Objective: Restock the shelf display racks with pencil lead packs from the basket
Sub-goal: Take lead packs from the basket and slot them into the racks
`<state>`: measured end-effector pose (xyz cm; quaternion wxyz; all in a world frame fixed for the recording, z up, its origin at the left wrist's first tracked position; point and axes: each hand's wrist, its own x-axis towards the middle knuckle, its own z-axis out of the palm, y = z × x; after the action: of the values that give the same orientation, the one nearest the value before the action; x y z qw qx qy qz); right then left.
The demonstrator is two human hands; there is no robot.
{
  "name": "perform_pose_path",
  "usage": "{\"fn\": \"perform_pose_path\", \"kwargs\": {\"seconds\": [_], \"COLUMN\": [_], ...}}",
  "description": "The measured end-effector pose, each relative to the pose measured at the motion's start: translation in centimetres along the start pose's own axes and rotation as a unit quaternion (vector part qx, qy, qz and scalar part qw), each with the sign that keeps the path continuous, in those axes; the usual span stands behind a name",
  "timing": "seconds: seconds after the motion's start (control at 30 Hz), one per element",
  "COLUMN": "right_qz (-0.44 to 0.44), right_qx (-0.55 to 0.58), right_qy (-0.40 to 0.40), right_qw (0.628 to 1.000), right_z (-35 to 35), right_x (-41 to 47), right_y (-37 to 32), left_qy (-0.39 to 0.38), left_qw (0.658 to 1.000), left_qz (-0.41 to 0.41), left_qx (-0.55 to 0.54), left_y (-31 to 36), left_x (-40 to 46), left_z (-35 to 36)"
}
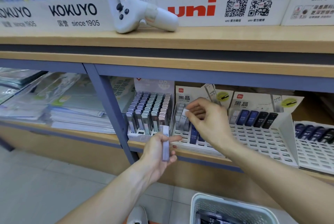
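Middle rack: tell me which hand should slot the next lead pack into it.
Right. The right hand already pinches a clear pack directly over the middle rack. The left hand holds its own pack lower, in front of the shelf edge, so it would probably go second.

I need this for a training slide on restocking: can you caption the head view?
Right hand slots a clear lead pack into the rack; left hand holds another pack.
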<state>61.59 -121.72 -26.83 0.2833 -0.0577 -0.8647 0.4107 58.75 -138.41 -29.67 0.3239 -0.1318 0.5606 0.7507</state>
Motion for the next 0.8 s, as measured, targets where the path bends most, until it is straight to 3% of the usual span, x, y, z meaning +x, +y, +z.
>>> {"fn": "perform_pose_path", "kwargs": {"seconds": [0.13,0.47,0.63,0.8], "right_qz": [-0.039,-0.026,-0.039,-0.032], "right_qx": [-0.099,-0.118,-0.192,-0.121], "right_qy": [-0.005,-0.035,-0.042,-0.047], "right_qw": [0.994,0.992,0.980,0.991], "right_z": [2.0,3.3,3.3,2.1], "right_x": [-0.3,-0.7,-0.1,-1.1], "right_y": [0.8,0.8,1.4,0.0], "left_qy": [0.009,-0.011,-0.005,-0.025], "left_qw": [1.000,0.992,0.991,0.985], "left_qz": [0.003,0.042,0.065,0.097], "left_qx": [0.019,0.120,0.120,0.144], "left_y": [0.3,0.1,0.1,0.1], "left_x": [-0.4,-0.4,-0.5,-0.2], "left_z": [0.0,-1.6,-1.7,-1.3]}}
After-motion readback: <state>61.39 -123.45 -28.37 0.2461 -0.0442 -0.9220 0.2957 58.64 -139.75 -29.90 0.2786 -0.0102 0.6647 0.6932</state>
